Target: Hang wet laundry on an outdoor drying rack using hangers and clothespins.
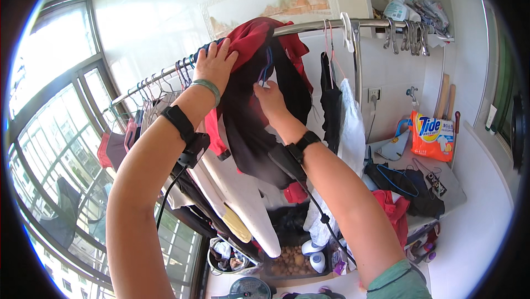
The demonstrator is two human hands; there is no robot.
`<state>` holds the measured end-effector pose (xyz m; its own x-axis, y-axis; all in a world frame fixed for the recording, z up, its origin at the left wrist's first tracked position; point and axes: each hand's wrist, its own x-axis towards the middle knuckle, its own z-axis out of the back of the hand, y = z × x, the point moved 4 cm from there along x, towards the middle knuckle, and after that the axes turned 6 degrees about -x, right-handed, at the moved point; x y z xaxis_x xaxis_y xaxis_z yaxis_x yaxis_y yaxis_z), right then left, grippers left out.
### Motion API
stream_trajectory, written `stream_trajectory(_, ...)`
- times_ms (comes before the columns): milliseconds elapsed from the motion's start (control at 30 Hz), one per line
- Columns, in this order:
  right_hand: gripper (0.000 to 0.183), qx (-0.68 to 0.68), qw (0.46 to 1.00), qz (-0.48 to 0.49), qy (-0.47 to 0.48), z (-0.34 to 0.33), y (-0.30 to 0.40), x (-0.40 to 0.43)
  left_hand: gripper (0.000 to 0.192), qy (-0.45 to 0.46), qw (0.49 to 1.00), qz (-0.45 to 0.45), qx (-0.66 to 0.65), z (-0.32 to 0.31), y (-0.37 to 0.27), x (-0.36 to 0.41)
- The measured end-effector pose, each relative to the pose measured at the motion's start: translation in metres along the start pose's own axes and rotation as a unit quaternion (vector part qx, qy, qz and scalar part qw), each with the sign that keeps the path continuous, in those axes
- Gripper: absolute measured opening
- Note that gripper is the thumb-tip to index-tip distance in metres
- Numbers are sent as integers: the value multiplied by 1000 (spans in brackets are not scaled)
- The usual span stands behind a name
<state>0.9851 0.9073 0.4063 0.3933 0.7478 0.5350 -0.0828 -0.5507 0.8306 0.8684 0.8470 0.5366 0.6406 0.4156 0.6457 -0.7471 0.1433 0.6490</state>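
Note:
A dark red and black garment (252, 42) is draped over a metal clothes rail (308, 28), its black part hanging down below. My left hand (213, 65) lies on the red cloth at the rail with its fingers spread; whether it grips any cloth cannot be told. Lower and to the right, my right hand (271, 102) pinches blue and purple clothes hangers (268, 61) in front of the black fabric. How many hangers there are is unclear. Their lower ends are hidden by my fingers and the cloth.
Hangers with clothes (153, 88) line the rail's left end, beside windows. To the right hang a white lacy garment (351, 121) and metal clips (410, 36). A Tide bag (432, 135) and dark clothes (401, 187) rest on a counter. Below stands a crate of round brown items (292, 261).

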Motion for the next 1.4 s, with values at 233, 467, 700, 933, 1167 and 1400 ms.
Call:
stream_trajectory(233, 43, -29, 993, -13, 114, -15, 2, 35, 41, -28, 999, -3, -44, -3, -19, 17)
stream_trajectory(467, 21, 18, 997, -24, 75, 6, 11, 32, 61, -23, 974, -225, 36, -2, -52, 39)
stream_trajectory(700, 35, 25, 990, -80, 111, 36, 48, 16, 44, 10, 1000, -11, 19, -13, 7, 66)
stream_trajectory(933, 36, -163, 976, -13, 147, 62, 43, 43, 52, 15, 995, -88, -49, -16, -11, 67)
stream_trajectory(1167, 36, -440, 857, 256, 82, 68, 127, -6, 67, -17, 985, -91, -146, -4, -15, 9)
stream_trajectory(1400, 32, -231, 961, 107, 104, 220, 58, 38, 45, -131, 860, -216, -444, 53, -119, -10)
